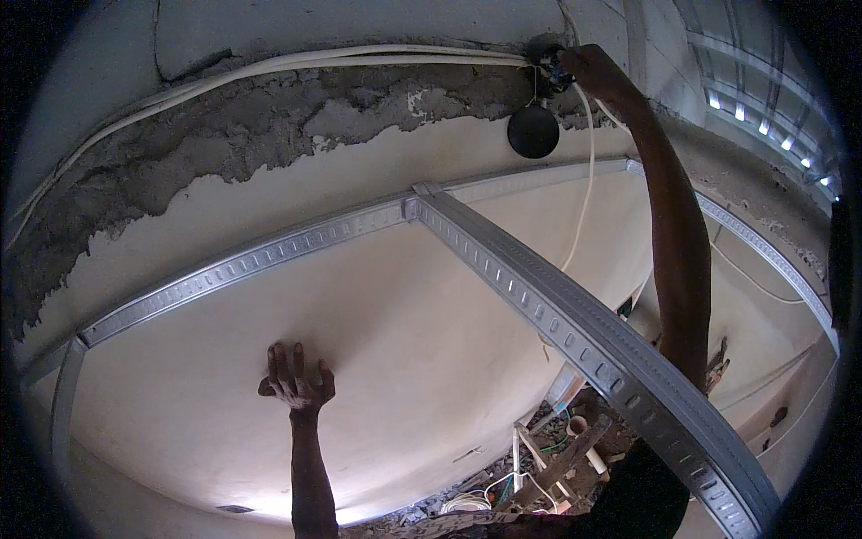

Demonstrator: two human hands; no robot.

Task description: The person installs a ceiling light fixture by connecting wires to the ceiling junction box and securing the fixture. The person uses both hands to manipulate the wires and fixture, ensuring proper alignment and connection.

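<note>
White cables are led to the dark box high on the wall, its black cover seemingly unfitted. The right hand is held there, grip unclear; the left hand is splayed against plaster.

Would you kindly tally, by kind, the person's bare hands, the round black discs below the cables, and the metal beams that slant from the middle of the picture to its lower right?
Hands: 2 (left hand, right hand)
Round black disc: 1
Slanting metal beam: 1
Total: 4
</note>
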